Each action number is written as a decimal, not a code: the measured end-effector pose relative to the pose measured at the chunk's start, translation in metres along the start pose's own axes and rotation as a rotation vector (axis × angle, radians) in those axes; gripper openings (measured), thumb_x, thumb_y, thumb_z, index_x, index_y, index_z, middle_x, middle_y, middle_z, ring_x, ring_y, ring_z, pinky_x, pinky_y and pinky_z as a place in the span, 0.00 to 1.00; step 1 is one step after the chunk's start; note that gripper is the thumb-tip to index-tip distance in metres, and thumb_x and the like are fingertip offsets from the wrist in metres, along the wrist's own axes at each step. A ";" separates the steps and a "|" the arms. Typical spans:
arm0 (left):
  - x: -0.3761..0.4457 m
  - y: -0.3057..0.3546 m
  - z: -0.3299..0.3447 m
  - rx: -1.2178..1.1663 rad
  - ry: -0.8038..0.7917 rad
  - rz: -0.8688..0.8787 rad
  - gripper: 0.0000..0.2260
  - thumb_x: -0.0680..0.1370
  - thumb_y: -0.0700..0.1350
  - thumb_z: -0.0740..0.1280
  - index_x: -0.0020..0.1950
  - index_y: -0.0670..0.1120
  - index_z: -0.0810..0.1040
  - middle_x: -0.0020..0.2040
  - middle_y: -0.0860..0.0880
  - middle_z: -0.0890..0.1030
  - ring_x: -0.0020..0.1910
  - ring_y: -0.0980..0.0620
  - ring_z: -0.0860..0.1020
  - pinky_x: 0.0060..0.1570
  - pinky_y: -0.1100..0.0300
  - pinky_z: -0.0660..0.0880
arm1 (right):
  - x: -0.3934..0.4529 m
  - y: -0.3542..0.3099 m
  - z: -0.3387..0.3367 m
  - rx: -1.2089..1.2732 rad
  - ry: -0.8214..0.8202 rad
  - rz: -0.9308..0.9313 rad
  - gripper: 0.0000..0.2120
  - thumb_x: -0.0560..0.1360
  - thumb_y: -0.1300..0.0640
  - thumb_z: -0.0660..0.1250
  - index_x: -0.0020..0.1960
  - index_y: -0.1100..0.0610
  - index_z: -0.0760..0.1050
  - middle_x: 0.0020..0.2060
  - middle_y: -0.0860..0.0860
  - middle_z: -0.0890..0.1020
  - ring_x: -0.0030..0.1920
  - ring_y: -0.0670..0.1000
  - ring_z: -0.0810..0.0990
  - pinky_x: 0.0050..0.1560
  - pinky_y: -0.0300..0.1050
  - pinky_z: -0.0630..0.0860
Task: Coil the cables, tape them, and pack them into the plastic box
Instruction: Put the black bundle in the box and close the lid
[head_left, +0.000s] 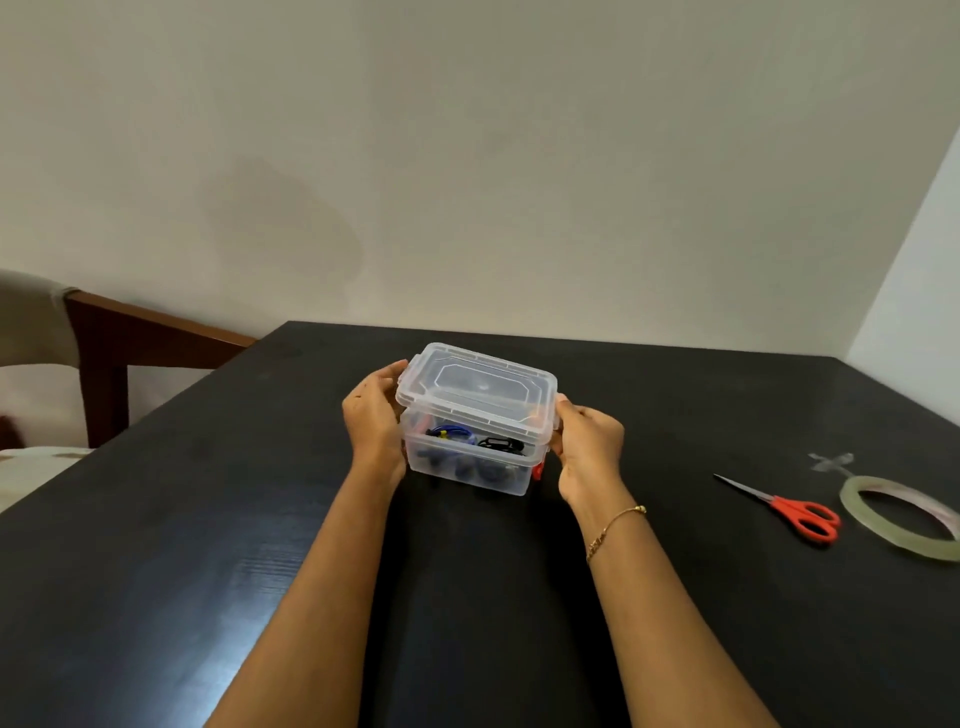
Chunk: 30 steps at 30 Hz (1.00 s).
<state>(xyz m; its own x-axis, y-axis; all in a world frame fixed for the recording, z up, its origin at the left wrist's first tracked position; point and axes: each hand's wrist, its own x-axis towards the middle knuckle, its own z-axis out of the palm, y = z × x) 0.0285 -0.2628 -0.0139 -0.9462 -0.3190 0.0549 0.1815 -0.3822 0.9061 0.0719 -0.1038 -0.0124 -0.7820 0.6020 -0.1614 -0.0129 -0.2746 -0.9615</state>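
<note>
A clear plastic box (467, 470) stands in the middle of the black table (156, 545) with its clear lid (475, 387) on top. Through its wall I see coiled cables (470, 441), blue, black and a bit of red. My left hand (375, 415) grips the box's left end, thumb up at the lid's edge. My right hand (589, 447) grips the right end at the lid's side clip. Both forearms reach in from the bottom of the view.
Red-handled scissors (795, 512) lie on the table to the right. Beside them at the right edge is a roll of clear tape (862, 512), with a scrap of tape (831, 461) stuck behind it. A wooden chair (119, 353) stands at the left. The wall is close behind.
</note>
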 end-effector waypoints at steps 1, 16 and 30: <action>0.000 0.000 -0.001 0.051 -0.010 0.039 0.10 0.78 0.39 0.58 0.50 0.44 0.79 0.42 0.49 0.81 0.40 0.54 0.79 0.33 0.67 0.77 | 0.000 0.000 0.000 -0.016 0.010 -0.013 0.09 0.76 0.59 0.65 0.36 0.58 0.75 0.34 0.52 0.78 0.34 0.47 0.77 0.32 0.39 0.74; 0.012 -0.010 -0.014 0.895 -0.057 0.248 0.11 0.78 0.42 0.61 0.53 0.41 0.81 0.49 0.45 0.82 0.43 0.50 0.77 0.46 0.55 0.75 | 0.008 0.010 -0.001 -0.276 0.110 -0.162 0.08 0.75 0.58 0.66 0.37 0.58 0.75 0.32 0.51 0.76 0.33 0.46 0.74 0.33 0.37 0.72; 0.021 -0.008 -0.021 0.364 0.024 -0.240 0.03 0.74 0.39 0.67 0.40 0.42 0.79 0.44 0.44 0.81 0.43 0.48 0.79 0.44 0.55 0.79 | 0.009 0.013 -0.002 -0.159 0.008 0.039 0.06 0.75 0.64 0.63 0.46 0.55 0.76 0.47 0.54 0.81 0.48 0.53 0.81 0.47 0.47 0.81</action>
<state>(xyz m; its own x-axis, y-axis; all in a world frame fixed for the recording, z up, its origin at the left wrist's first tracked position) 0.0126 -0.2849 -0.0287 -0.9427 -0.2800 -0.1812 -0.1532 -0.1191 0.9810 0.0656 -0.1001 -0.0268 -0.7750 0.5993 -0.2005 0.1166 -0.1763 -0.9774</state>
